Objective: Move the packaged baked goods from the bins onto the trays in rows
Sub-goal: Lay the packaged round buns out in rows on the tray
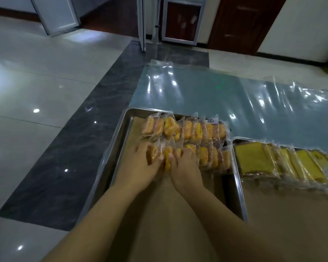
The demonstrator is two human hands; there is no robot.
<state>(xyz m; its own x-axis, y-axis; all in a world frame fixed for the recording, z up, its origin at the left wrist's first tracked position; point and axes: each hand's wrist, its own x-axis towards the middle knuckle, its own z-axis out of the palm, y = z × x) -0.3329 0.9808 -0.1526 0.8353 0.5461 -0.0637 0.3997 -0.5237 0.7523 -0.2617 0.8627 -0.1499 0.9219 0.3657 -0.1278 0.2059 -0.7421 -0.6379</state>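
A steel tray [119, 133] lined with brown paper lies on the floor in front of me. Two rows of clear-wrapped yellow pastries lie on it: a far row [186, 127] and a near row [212, 157]. My left hand [140, 167] and my right hand [186, 167] rest side by side on the left end of the near row, fingers curled over the packets [168, 154] there. A second tray [237, 139] to the right carries a row of wrapped yellow cake slices [284, 163].
A clear plastic sheet [216, 91] covers the floor beyond the trays. Glossy white tiles and a dark marble strip [74, 148] lie to the left. Door frames [180, 21] and a wooden door stand at the back. No bins are in view.
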